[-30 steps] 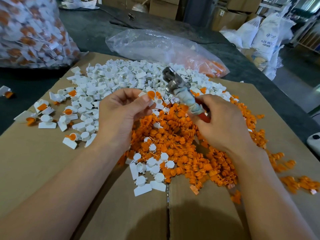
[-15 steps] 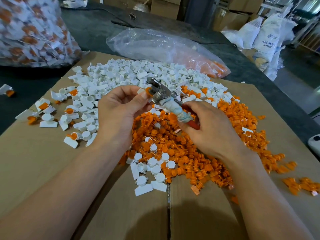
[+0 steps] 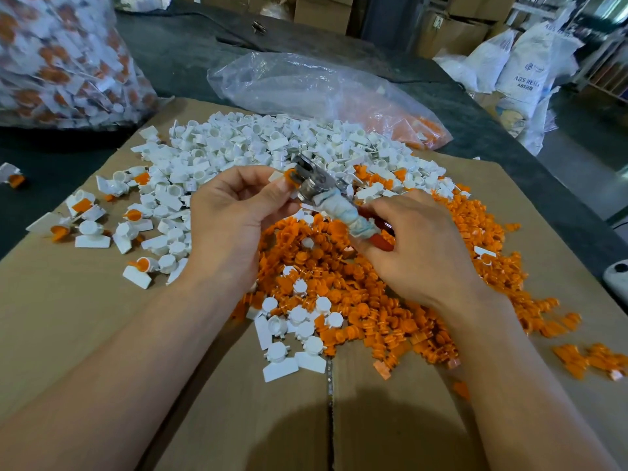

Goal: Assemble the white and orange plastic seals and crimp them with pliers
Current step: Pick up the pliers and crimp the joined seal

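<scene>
My left hand pinches a white and orange seal between thumb and fingers, above the piles. My right hand grips the pliers by their cloth-wrapped, red handles. The metal jaws sit against the orange part of the held seal. A heap of white seal bodies covers the far part of the cardboard. A heap of orange inserts lies under and right of my hands. Several assembled seals lie scattered at the left.
A big clear bag of finished seals stands at the far left. A crumpled clear bag with orange parts lies beyond the white heap. A few white bodies lie near the cardboard seam. White sacks and boxes stand at the back right.
The pliers swung left and down from above the white heap until their jaws met the seal held in my left hand. My left hand stayed almost still.
</scene>
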### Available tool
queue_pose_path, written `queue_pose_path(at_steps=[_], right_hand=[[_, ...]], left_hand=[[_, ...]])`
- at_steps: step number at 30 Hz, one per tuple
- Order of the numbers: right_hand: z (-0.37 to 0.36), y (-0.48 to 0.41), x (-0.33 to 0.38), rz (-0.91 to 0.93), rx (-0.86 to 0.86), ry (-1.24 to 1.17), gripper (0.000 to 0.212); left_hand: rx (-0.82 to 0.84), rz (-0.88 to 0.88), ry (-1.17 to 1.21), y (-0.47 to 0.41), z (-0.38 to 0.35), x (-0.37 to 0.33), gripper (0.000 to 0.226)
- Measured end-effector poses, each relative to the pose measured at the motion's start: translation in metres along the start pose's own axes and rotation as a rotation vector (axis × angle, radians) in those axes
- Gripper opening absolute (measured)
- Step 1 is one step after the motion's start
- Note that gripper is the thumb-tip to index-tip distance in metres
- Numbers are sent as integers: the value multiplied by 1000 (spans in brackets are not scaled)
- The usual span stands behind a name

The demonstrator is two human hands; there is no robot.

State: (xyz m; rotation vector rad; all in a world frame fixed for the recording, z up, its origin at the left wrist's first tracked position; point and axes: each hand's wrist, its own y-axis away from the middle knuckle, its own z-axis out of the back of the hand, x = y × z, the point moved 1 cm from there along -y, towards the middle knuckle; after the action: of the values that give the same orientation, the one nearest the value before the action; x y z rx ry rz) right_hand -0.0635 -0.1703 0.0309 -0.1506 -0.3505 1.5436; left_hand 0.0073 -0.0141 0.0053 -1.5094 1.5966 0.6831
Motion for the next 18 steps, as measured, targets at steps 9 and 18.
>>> queue_pose_path(at_steps=[9,18], right_hand=[[-3,1,0,-23,72,-127,20],[-9,0,1,-26,73,-234,17]], left_hand=[[-11,-6,-40,0,0,-2,12],[-36,-26,-94,0,0,-1,17]])
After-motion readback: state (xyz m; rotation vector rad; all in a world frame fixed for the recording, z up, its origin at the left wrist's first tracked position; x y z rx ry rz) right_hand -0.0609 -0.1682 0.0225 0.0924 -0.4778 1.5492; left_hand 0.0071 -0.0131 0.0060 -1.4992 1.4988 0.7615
